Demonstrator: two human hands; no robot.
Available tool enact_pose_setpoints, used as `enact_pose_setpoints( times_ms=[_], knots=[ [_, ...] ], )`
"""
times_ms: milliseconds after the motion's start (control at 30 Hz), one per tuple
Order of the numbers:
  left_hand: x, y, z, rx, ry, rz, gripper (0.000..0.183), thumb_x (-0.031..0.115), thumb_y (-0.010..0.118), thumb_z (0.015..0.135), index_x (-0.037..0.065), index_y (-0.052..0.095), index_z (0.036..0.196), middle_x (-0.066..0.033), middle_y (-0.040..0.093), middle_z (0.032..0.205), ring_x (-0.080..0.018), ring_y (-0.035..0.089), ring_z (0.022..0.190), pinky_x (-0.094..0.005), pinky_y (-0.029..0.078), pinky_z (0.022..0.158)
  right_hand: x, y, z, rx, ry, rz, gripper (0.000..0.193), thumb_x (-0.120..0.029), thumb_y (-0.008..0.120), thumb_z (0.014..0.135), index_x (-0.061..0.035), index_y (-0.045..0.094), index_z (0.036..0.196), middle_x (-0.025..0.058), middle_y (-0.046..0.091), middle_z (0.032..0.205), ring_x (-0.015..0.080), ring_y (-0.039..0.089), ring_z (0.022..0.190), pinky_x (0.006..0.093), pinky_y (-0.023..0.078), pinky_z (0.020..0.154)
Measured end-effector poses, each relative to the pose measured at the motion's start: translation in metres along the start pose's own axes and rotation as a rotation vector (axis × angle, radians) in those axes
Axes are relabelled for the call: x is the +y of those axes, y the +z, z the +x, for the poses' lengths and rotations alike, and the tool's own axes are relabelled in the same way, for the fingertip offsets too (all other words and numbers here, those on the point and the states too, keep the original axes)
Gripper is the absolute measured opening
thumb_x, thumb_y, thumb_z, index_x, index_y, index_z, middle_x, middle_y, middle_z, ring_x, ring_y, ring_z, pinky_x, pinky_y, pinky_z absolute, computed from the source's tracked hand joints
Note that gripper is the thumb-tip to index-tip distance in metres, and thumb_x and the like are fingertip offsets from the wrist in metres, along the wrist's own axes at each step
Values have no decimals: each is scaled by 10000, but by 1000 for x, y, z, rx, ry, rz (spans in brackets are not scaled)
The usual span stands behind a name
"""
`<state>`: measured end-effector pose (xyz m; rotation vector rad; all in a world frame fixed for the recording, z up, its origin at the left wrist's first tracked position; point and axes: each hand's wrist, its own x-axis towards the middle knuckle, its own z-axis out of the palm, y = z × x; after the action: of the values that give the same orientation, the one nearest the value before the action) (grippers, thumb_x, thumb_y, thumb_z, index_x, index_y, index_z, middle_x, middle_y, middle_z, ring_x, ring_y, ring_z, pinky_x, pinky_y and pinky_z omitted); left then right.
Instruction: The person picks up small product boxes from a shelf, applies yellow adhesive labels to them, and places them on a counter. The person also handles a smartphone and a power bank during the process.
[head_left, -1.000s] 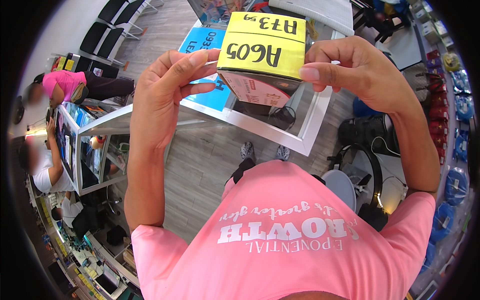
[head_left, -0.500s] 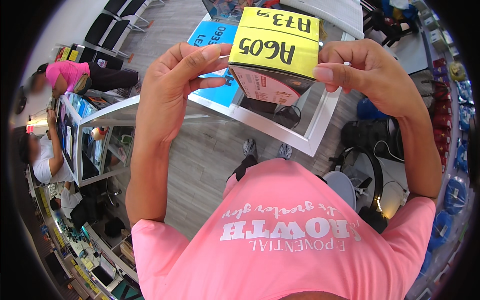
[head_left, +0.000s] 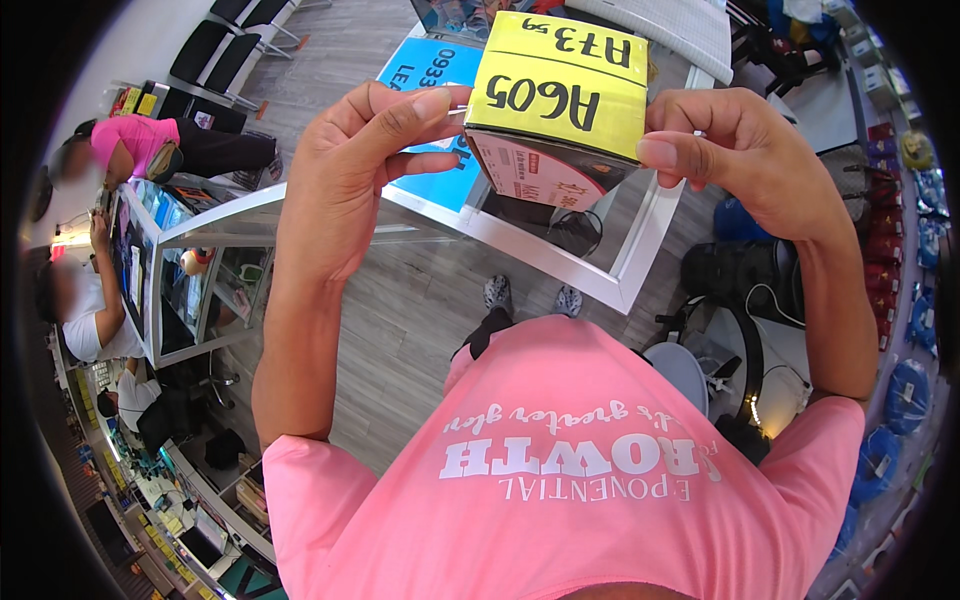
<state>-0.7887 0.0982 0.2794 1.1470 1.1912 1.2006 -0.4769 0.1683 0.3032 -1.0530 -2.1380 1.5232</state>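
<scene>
Raised in front of me is a small carton box (head_left: 555, 110) with yellow, hand-lettered labels on its top and a dark and pale printed side facing me. At its left edge, my left hand (head_left: 365, 150) pinches between thumb and index finger, and a thin white piece shows at the pinch. My right hand (head_left: 740, 150) is closed at the opposite edge, thumb against the box corner, with a small white tip showing between the fingers. The fingers partly hide the box's two ends.
Beneath the box stands a white-framed glass display case (head_left: 625, 270) with a blue sign (head_left: 435, 75) on it. Another glass counter (head_left: 165, 240) is at left, with people around it. On the right are a ring light (head_left: 745, 350) and packaged goods (head_left: 908, 390) on shelving.
The box has shifted slightly to the right, and both hands have moved a little with it. The grip at both edges looks much the same.
</scene>
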Motion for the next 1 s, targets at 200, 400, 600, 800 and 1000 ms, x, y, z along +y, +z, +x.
enact_pose_setpoints(
  times_ms=[200, 400, 600, 800, 1000],
  knots=[
    [-4, 2, -1, 21, -14, -22, 209, 237, 675, 1020, 60, 635, 916, -179, 719, 1196, -164, 720, 992, -330, 647, 828, 7, 2, 0, -8, -23, 35, 379, -427, 730, 977, -73, 706, 845, -41, 653, 783, 29, 540, 725, 230, 399, 625],
    [-10, 4, -1, 9, -16, -58, 219, 243, 670, 1022, 53, 638, 915, -161, 713, 1181, -160, 701, 1014, -326, 649, 817, 20, 9, 1, -18, -78, 161, 388, -415, 706, 1006, -50, 686, 877, -31, 666, 821, 38, 559, 774, 231, 429, 687],
    [-30, 1, -1, -20, -19, -131, 248, 268, 652, 1030, 32, 700, 1090, -104, 702, 1232, -162, 642, 1124, -375, 528, 984, 30, 16, 3, -6, -128, 232, 355, -385, 689, 1026, -51, 667, 908, -10, 684, 853, 60, 594, 813, 249, 465, 738],
    [-49, 14, -1, -102, -28, -392, 378, 327, 659, 1027, 32, 696, 1261, -44, 688, 1279, -138, 564, 1211, -362, 366, 1093, 55, 35, 9, 33, -216, 519, 342, -351, 711, 1016, -35, 637, 911, 34, 688, 851, 100, 627, 790, 268, 501, 751],
    [-64, 25, -4, -115, 8, -544, 450, 313, 595, 1069, 11, 594, 1403, -39, 644, 1356, -138, 543, 1238, -359, 351, 1105, 66, 53, 13, 127, -308, 578, 386, -373, 740, 991, -17, 618, 905, 54, 669, 832, 127, 640, 697, 280, 522, 719]
  ],
)
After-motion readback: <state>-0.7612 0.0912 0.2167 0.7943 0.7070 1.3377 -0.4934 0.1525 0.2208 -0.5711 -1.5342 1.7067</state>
